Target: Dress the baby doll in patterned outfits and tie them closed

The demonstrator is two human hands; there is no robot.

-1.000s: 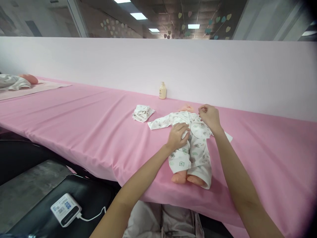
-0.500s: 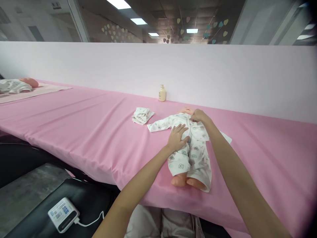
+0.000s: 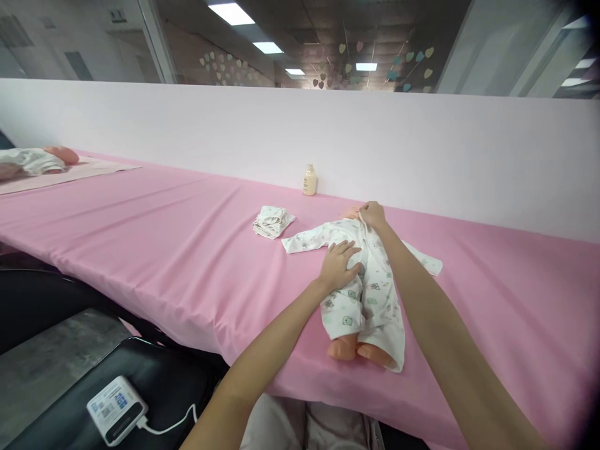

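A baby doll point(image 3: 345, 347) lies on its back on the pink-covered table point(image 3: 197, 250), feet toward me. It wears a white printed baby outfit point(image 3: 379, 287), with sleeves spread to both sides. My left hand point(image 3: 340, 265) rests flat on the doll's belly, fingers stretched out. At the doll's neck, my right hand point(image 3: 374, 214) pinches the upper front edge of the outfit and lifts it a little. The doll's head is mostly hidden behind my right hand and the cloth.
A folded white printed cloth point(image 3: 272, 222) lies left of the doll. Behind it a cream pump bottle point(image 3: 309, 180) stands by the white partition point(image 3: 210, 125). Another doll point(image 3: 60, 154) lies far left. A white device point(image 3: 117, 409) with a cable sits on a black chair point(image 3: 173, 375).
My right hand has moved up from the doll's chest to its neck, pulling the outfit's front edge upward. My left hand stays on the belly. The view has shifted slightly.
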